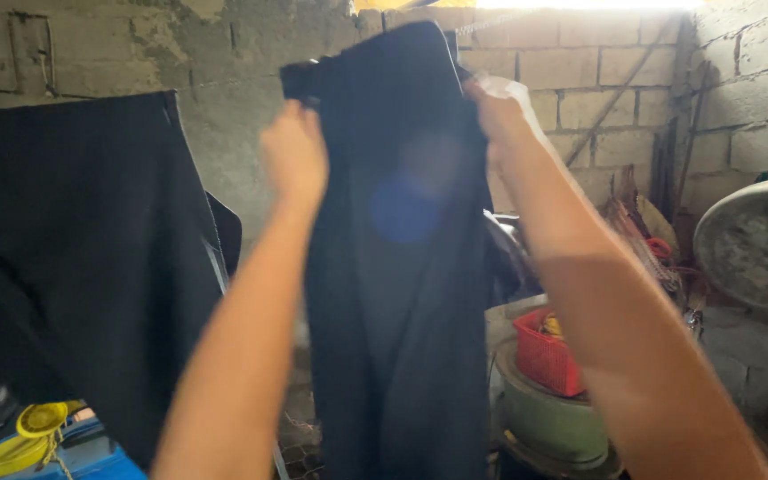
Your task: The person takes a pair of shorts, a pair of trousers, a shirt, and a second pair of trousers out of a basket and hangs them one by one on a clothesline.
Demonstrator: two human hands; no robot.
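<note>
Dark cloth fills the middle of the view: a long black garment [397,267] is held up at arm's length, hanging straight down from its top edge in front of a grey block wall [597,80]. The left hand [295,156] is closed on the upper left edge of the garment, fingers wrapped round the fabric; the right hand [500,116] grips the upper right edge, and something pale and thin (plastic or a tag, I cannot tell which) shows just above its knuckles. A thin line [491,22] runs across near the top of the garment, close to the bright gap above the wall.

To the left a second black cloth [82,249] already hangs, near the held one but apart from it. Below right sit a red basket [544,356] on a green tub [553,418], with a large pale basin [757,240] beside them; yellow lids [28,436] lie at lower left.

As I judge it, the risk is a slip: the garment is held only by its two top corners, so a loosened grip on either side would let it sag or drop toward the cluttered things beneath
</note>
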